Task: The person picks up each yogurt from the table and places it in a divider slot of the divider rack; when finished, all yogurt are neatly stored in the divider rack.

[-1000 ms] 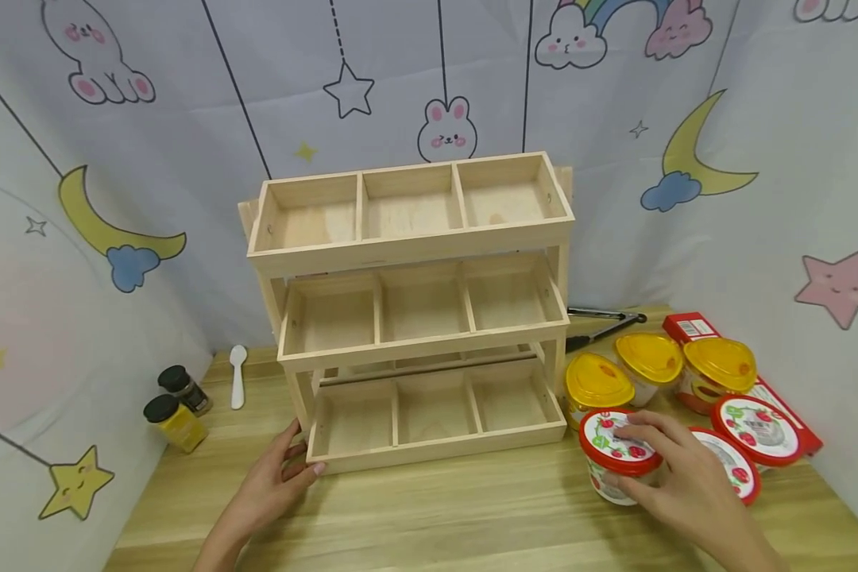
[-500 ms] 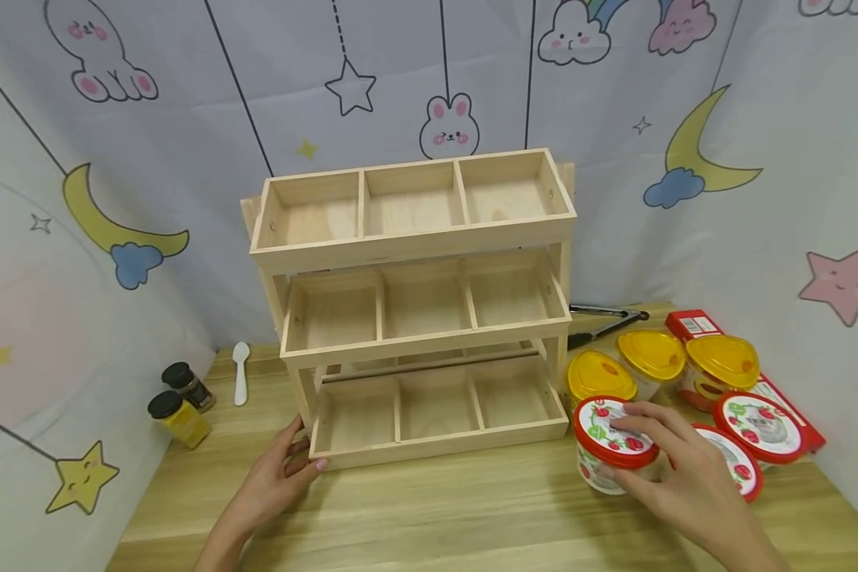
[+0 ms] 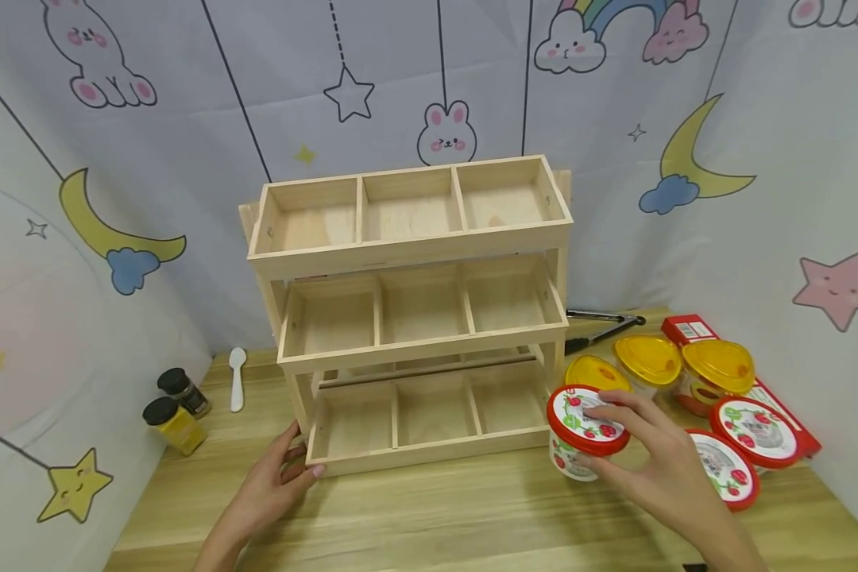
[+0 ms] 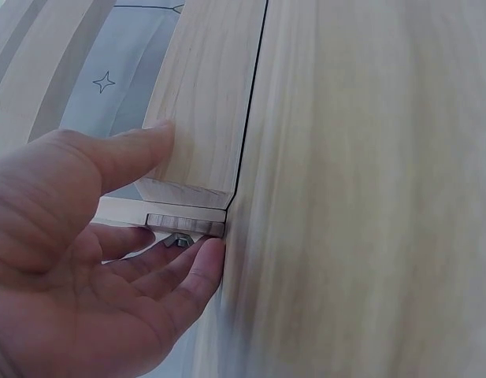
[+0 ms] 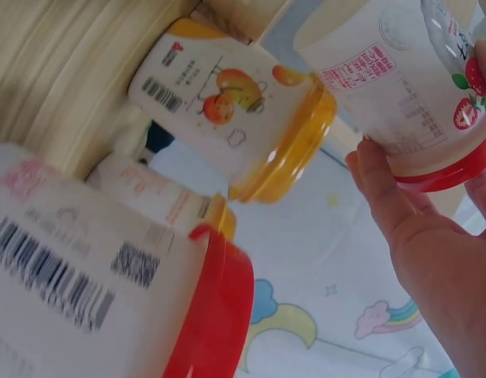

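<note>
My right hand (image 3: pixel 661 465) grips a round tub (image 3: pixel 579 457) with a red lid and strawberry print, just off the rack's front right corner. In the right wrist view, the fingers (image 5: pixel 380 185) wrap the tub's side (image 5: pixel 408 102) near the lid. A three-tier wooden rack (image 3: pixel 411 248) stands in the middle, each tier split into three compartments. My left hand (image 3: pixel 268 485) holds the lower left corner of its bottom tier. The left wrist view shows the thumb (image 4: pixel 140 153) on the wood and the other fingers curled underneath, beside a wing nut (image 4: pixel 179 240).
Two more red-lidded tubs (image 3: pixel 758 429) and several yellow-lidded cups (image 3: pixel 647 359) stand at the right, by a red box (image 3: pixel 689 326). Tongs (image 3: pixel 608 330) lie behind the rack. Two black-capped jars (image 3: pixel 179 425) and a white spoon (image 3: pixel 237 377) lie at the left.
My right hand has carried the red-lidded tub left toward the rack's lower right corner, and it now overlaps the front yellow-lidded cup more. My left hand stays at the rack's corner.
</note>
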Motion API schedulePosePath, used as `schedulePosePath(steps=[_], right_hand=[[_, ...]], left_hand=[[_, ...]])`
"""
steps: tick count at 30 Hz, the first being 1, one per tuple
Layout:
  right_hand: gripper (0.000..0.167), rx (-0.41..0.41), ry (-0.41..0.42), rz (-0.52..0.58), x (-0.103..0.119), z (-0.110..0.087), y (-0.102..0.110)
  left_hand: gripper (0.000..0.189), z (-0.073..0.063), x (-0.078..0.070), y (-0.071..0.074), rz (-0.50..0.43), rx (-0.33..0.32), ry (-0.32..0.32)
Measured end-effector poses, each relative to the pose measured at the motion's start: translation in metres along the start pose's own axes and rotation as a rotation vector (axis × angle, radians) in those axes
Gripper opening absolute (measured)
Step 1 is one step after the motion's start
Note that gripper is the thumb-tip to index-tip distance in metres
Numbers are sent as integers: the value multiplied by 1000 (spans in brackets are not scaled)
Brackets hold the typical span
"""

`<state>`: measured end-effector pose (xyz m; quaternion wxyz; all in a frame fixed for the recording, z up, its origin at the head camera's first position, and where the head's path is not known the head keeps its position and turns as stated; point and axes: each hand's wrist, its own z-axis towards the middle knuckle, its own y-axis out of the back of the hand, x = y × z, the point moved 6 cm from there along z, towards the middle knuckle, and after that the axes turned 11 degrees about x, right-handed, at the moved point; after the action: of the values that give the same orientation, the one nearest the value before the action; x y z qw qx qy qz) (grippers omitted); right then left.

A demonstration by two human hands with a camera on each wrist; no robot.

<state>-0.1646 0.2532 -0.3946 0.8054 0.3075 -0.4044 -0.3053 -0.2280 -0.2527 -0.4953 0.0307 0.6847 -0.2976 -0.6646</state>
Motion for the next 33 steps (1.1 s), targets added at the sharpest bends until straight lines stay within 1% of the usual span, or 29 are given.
schedulePosePath(steps=[5,9,14,19,27,31,33], right_hand=[[59,31,-39,14,-1,4,-7],[59,42,-57,1,-1,7,-11],[62,46,-27,38,1,14,-18],[62,73,3,93,2,19,-28],[58,114,-18,124,10,26,-41],[56,125,4,150,17,32,-47],[55,134,24,180,20,35,-52]], left_hand=[[93,-1,-1,-1,-10,8,4],[93,-1,-1,-1,-30,6,-1],[94,0,1,2,-31,2,-3],[95,0,1,3,-24,-7,-12],[95,0,2,1,-18,-7,9],[95,-1,3,0,-21,-6,19],[95,0,3,1,-16,-10,24]])
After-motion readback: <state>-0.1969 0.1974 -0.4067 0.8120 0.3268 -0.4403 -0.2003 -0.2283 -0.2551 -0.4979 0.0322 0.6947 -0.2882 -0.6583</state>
